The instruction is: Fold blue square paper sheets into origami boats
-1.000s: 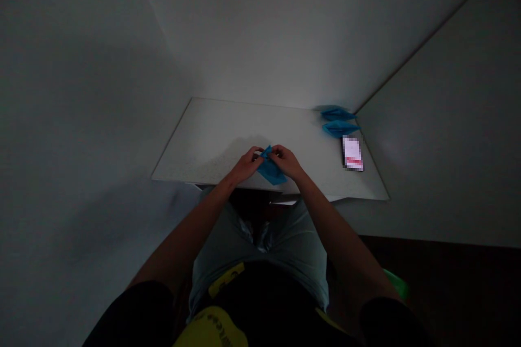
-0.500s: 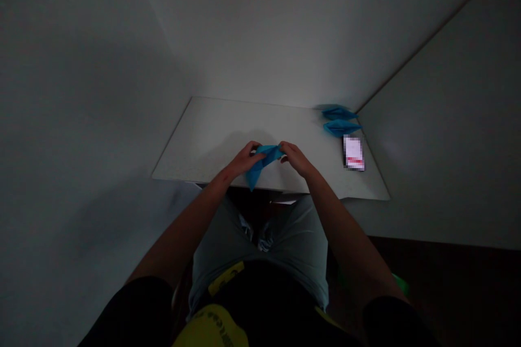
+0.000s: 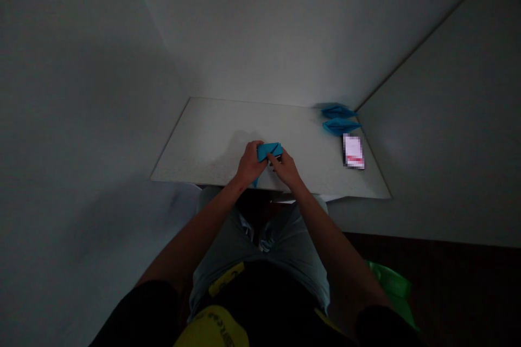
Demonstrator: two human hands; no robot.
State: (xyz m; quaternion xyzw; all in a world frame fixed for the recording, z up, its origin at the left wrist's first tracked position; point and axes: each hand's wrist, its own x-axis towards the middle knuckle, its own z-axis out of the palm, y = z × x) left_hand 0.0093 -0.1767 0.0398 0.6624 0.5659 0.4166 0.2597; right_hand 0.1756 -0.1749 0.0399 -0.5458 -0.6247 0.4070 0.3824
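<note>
A piece of folded blue paper is between my two hands, just above the front part of the white table. My left hand grips its left end, fingers behind and thumb in front. At the right end my right hand is closed on the paper, its thumb pressed against the lower edge. A blue tip of the paper pokes out below my left hand. Two folded blue paper boats lie side by side at the table's back right corner.
On the white table, a phone with a lit, blurred screen lies in front of the paper boats. Walls border the table at the back and right. A green plastic bin or stool stands on the dark floor at lower right.
My hands have come closer together, and the blue paper between them is now folded into a more compact shape. More of the green object shows at lower right.
</note>
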